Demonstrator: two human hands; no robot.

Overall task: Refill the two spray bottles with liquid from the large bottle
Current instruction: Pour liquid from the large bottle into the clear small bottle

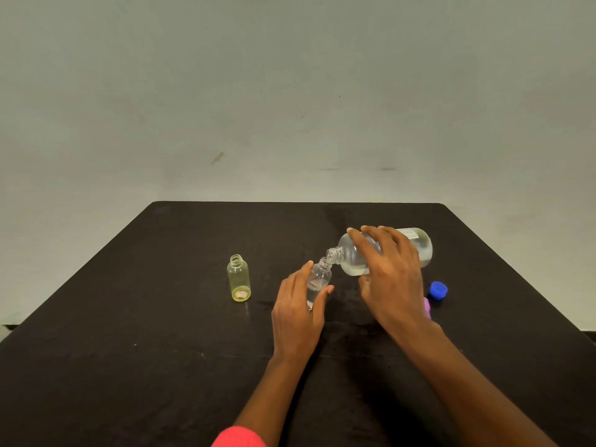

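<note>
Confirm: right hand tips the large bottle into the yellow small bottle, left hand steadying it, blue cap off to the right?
Wrong bottle. Head view: the right hand tips the large bottle into the clear small bottle, left hand steadying it; the yellow bottle stands apart, untouched. The blue cap is off to the right.

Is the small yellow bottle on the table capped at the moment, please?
No, the yellow bottle stands upright with its threaded neck bare and open.

I count two small bottles, a yellow bottle (239, 279) and a clear bottle (319, 277), one large bottle (419, 246), one blue cap (438, 290), one half-hidden pink piece (427, 306), two hands, left hand (298, 314) and right hand (393, 279)
</note>
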